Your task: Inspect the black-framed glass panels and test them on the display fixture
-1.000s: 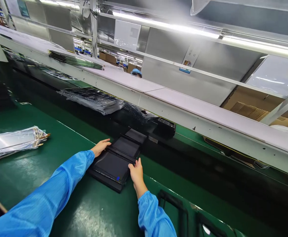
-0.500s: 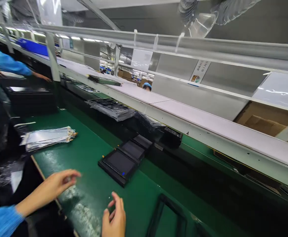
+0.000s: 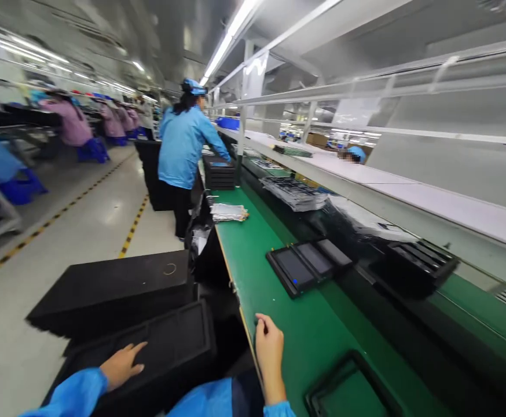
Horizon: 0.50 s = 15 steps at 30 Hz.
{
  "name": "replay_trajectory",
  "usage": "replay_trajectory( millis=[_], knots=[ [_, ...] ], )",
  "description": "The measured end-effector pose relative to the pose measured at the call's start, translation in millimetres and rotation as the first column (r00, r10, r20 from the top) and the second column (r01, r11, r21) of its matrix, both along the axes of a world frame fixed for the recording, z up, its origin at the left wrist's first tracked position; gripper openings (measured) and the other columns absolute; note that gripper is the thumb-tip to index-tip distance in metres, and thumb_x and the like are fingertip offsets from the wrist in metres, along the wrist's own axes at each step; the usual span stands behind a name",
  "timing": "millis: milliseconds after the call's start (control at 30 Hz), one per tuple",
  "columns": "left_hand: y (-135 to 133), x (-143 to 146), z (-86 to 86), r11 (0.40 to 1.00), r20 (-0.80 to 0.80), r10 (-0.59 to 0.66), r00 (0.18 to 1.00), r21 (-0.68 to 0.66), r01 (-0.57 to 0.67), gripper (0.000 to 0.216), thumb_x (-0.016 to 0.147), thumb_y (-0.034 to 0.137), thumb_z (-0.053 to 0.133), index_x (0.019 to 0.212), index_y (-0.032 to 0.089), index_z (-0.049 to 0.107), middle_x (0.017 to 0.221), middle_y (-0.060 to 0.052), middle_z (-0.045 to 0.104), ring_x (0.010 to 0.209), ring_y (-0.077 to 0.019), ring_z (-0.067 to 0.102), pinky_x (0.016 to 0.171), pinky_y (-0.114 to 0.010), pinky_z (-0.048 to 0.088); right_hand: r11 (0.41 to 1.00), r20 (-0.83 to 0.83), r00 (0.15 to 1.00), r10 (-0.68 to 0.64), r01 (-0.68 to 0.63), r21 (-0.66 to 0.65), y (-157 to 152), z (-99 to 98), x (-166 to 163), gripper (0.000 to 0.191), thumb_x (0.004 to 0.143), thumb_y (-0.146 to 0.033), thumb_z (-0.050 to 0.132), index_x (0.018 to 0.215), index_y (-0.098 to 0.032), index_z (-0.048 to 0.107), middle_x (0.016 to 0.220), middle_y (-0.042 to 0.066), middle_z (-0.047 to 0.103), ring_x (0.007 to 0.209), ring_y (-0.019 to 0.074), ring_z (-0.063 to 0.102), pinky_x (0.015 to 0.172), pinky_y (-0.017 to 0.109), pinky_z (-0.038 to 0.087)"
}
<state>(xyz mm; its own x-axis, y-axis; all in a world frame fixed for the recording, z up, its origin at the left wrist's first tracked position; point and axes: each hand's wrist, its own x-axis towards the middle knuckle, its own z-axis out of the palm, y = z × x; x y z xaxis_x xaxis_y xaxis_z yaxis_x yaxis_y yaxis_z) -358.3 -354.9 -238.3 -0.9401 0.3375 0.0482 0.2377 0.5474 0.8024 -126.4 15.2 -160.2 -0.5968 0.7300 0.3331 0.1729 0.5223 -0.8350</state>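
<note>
My left hand (image 3: 123, 366) is open, fingers stretched out, over a black foam tray (image 3: 170, 341) on the near stack at left. I cannot tell whether the fingertips touch it. My right hand (image 3: 271, 347) is closed with curled fingers above the green workbench (image 3: 253, 255), near its wooden edge; nothing shows in it. Ahead of that hand, a black fixture with dark flat panels (image 3: 303, 266) lies on the bench. An empty black frame (image 3: 352, 376) lies to the right of my right hand.
A second black stack (image 3: 114, 278) stands beyond the trays. Silvery flat sheets (image 3: 229, 212) lie farther along the bench. A co-worker in blue (image 3: 181, 145) stands at its far end. Bagged sheets (image 3: 294, 192) and a black slotted box (image 3: 422, 263) line the right side, below a white shelf (image 3: 392, 179).
The view has swung left, bringing the aisle and black stacks into sight. My left hand has moved off the bench to the trays. My right hand's fingers have curled in.
</note>
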Motion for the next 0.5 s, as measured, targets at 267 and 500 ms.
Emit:
replay_trajectory(
  millis=[267, 500],
  knots=[
    [-13.2, -68.1, 21.9, 0.934, -0.179, 0.125, 0.976, -0.309, -0.177, 0.026, 0.086, 0.022, 0.069, 0.112, 0.018, 0.073, 0.131, -0.013, 0.069, 0.134, -0.0343, 0.058, 0.117, -0.053, 0.040, 0.997, 0.001, 0.999, 0.041, -0.041, -0.060, 6.1, -6.2, 6.2, 0.041, 0.097, -0.038, 0.047, 0.099, -0.020, 0.084, 0.099, 0.013, 0.086, 0.088, 0.0280, 0.083, 0.079, 0.030, 0.062],
    [28.6, -130.2, 32.9, 0.835, -0.198, 0.009, 0.980, -0.537, -0.116, 0.033, 0.098, 0.027, 0.072, 0.128, 0.016, 0.068, 0.145, -0.013, 0.062, 0.137, -0.0329, 0.056, 0.114, -0.057, 0.045, 0.999, -0.010, 1.000, -0.001, 0.001, -0.047, 1.9, -2.1, 3.9, 0.037, 0.097, -0.035, 0.050, 0.095, -0.022, 0.085, 0.094, 0.009, 0.087, 0.084, 0.0237, 0.084, 0.077, 0.024, 0.062]
  ],
)
